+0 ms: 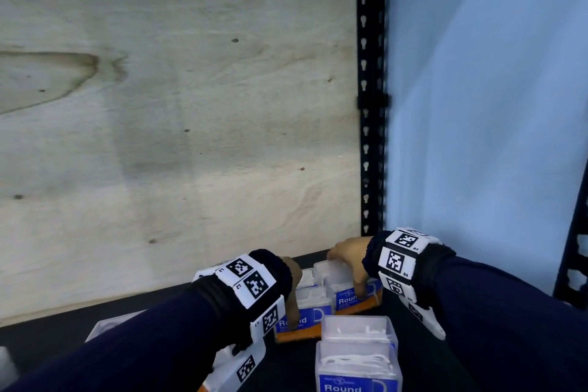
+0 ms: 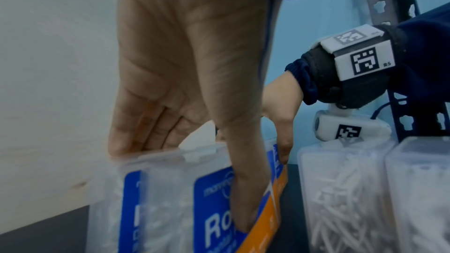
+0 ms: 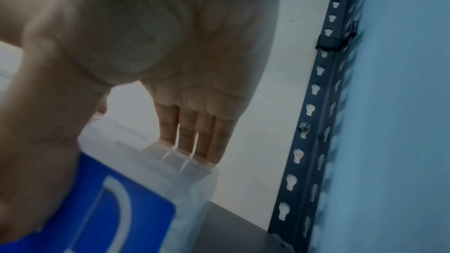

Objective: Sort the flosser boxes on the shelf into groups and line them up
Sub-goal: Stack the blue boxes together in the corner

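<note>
On the dark shelf (image 1: 159, 305), in front of the plywood back panel (image 1: 175, 105), several clear flosser boxes stand close together. The left hand (image 1: 291, 283) grips one box with a blue and orange label (image 1: 300, 320), thumb on its front face and fingers (image 2: 126, 138) hooked over its top back edge. Just beside it, nearer the black slotted post (image 1: 370, 89), the right hand (image 1: 348, 256) grips a second box with the same label (image 1: 356, 297), thumb on the front, fingers (image 3: 190, 136) over the back of the lid. The two held boxes sit side by side, touching or nearly so. Two more clear boxes (image 1: 358, 350) stand further from the panel, one behind the other, and another lies under the left forearm.
</note>
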`<act>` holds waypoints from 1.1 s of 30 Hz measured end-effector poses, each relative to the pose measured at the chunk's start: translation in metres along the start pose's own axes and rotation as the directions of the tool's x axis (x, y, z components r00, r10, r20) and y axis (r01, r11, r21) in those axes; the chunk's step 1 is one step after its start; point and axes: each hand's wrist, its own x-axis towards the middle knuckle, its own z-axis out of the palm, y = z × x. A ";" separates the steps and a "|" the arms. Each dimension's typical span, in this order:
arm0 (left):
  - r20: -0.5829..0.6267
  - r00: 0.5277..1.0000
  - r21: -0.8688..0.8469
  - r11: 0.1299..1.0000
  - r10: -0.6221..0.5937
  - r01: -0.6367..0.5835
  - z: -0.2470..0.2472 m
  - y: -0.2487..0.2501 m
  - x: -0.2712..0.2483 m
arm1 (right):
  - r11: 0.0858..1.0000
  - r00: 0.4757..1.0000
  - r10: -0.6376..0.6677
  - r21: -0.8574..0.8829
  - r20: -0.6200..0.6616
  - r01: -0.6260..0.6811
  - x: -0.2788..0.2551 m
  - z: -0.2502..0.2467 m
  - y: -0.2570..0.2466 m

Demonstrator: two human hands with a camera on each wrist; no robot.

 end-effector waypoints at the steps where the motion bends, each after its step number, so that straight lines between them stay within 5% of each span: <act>1: -0.007 1.000 -0.001 1.000 0.014 -0.014 0.003 -0.001 0.004 | 1.000 1.000 -0.002 0.010 0.000 0.002 -0.001 0.000 0.001; 12: -0.029 1.000 0.026 1.000 -0.007 0.008 0.006 -0.002 -0.001 | 0.998 0.998 -0.048 0.041 -0.043 0.050 -0.006 0.006 0.003; 22: -0.316 0.948 -0.062 0.996 0.040 -0.063 0.010 0.002 -0.028 | 0.997 0.984 -0.045 0.059 -0.173 0.056 -0.026 0.008 0.013; 33: -0.297 0.955 0.032 0.999 0.024 -0.015 0.016 0.008 -0.038 | 0.995 0.980 0.001 0.096 -0.199 0.018 -0.033 0.019 0.016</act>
